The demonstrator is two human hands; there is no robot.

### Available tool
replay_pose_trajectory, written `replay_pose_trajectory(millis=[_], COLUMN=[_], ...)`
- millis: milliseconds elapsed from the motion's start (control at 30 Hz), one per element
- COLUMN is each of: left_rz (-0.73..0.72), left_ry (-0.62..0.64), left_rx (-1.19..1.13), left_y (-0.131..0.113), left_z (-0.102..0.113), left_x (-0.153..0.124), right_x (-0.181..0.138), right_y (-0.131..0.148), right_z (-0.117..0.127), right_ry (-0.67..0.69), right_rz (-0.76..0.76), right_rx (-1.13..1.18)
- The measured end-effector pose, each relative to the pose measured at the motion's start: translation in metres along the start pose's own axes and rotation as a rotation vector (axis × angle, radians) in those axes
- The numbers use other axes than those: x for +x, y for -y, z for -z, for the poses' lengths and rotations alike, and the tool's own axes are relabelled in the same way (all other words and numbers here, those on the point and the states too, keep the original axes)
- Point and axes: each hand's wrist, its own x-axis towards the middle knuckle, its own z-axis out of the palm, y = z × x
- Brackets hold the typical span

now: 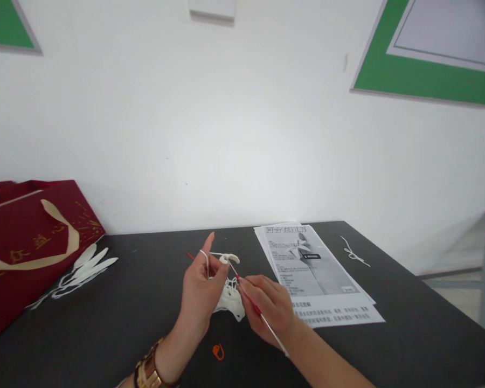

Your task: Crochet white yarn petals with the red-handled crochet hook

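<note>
Table (145, 323) comes first, dark and matte, running back to a white wall. At nine o'clock from our hands lies a dark red gift bag (28, 237) with gold lettering and a cream ribbon handle. At two o'clock sit the printed pattern sheets (315, 269), fanned in a small stack. Our left hand (200, 293) has its index finger raised with the white yarn (205, 258) looped over it, while thumb and middle finger are closed in a pinch on the white crochet piece (230, 302), which hangs between the two hands just above the table. Our right hand (269, 307) is curled snugly round the crochet hook (275, 337), whose tip points to eleven o'clock into the work. Finished white petals (89, 267) rest beside the bag. A yarn scrap (353, 253) lies at two o'clock beyond the sheets, and an orange stitch marker (218, 352) sits at six o'clock. For a clean stitch, we judge, the raised finger should keep the strand evenly taut, the pinch should stay close under the hook tip, and the wrist should turn the hook, not the arm.
</note>
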Motion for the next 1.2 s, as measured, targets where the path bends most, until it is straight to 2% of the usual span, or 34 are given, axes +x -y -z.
replay_pose_trajectory(millis=[100, 267, 433, 533, 600, 700, 767, 867, 933, 1033, 1200], left_rz=[-0.031, -0.261, -0.270, -0.287, -0.286, -0.245, -0.203, -0.115, -0.007, 0.183, 0.348], left_ry=[0.014, 0.003, 0.006, -0.023, -0.031, 0.028, 0.141, 0.348, 0.436, 0.479, 0.605], left_rx=[0.108, 0.277, 0.329, 0.375, 0.393, 0.379, 0.350, 0.253, 0.145, -0.055, -0.227], left_y=[-0.001, -0.002, -0.006, -0.009, -0.011, -0.012, -0.012, -0.010, -0.010, -0.013, -0.018], left_z=[0.005, 0.010, 0.009, 0.009, 0.010, 0.011, 0.013, 0.015, 0.016, 0.017, 0.024], left_x=[0.004, 0.007, 0.000, -0.002, -0.001, 0.002, 0.004, 0.007, 0.008, 0.008, 0.012], right_x=[-0.001, 0.000, 0.001, 0.004, 0.007, 0.013, 0.017, 0.022, 0.023, 0.022, 0.018], right_y=[-0.001, 0.001, 0.007, 0.011, 0.012, 0.003, -0.008, -0.022, -0.025, -0.020, -0.010], right_z=[0.003, 0.006, 0.009, 0.012, 0.013, 0.014, 0.014, 0.013, 0.012, 0.008, 0.002], right_ry=[0.009, 0.002, 0.020, -0.039, -0.098, -0.177, -0.215, -0.216, -0.217, -0.242, -0.229], right_rz=[0.027, 0.057, 0.056, 0.017, -0.135, -0.605, -0.880, -1.121, -1.165, -1.130, -1.085], right_rx=[-0.019, -0.014, 0.020, 0.079, 0.194, 0.564, 0.943, 1.322, 1.383, 1.344, 1.262])
